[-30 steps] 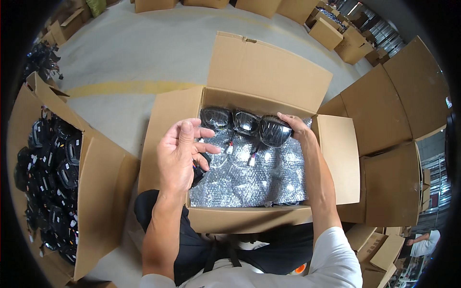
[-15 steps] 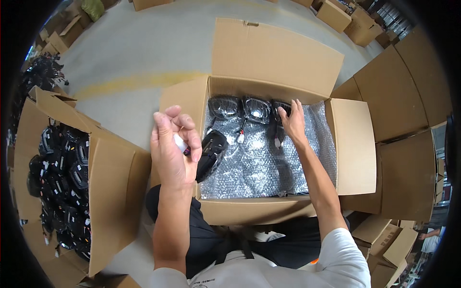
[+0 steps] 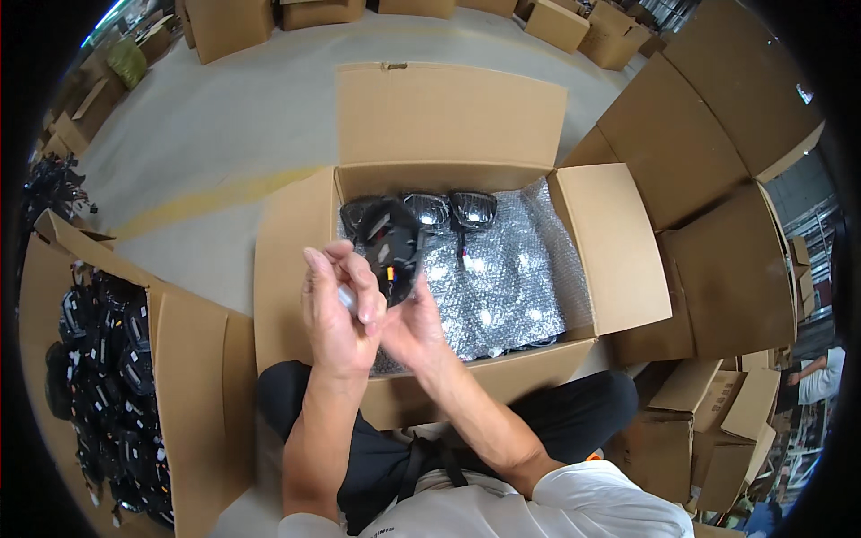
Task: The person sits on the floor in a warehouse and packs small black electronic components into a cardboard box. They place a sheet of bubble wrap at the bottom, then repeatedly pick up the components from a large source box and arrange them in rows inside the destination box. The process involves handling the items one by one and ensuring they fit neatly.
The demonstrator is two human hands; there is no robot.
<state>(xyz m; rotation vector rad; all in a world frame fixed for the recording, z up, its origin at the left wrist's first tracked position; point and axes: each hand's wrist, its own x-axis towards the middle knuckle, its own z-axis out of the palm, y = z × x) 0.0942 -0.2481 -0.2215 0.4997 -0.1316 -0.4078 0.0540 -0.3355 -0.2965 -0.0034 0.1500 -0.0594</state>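
My left hand (image 3: 341,309) is raised over the near left corner of the open cardboard box (image 3: 480,378). Its curled fingers hold a small white connector (image 3: 346,298). Just right of them a black plastic unit (image 3: 393,249) stands tilted, its back with coloured wires toward me. My right hand (image 3: 415,330) grips the lower end of this unit, its fingers partly hidden behind it and my left hand. Along the box's far wall lie several glossy-faced black units (image 3: 473,211) on bubble wrap (image 3: 502,287); the raised one partly covers the leftmost.
A tall carton (image 3: 202,386) full of similar black units (image 3: 112,377) stands at my left. Large cartons (image 3: 717,269) rise on the right, with smaller opened ones (image 3: 673,421) below. More boxes line the far floor. A co-worker's arm (image 3: 812,369) shows at the right edge.
My right hand has left the unit at the box's far side and come to the one beside my left hand. That unit is now raised and turned. The whole view has shifted.
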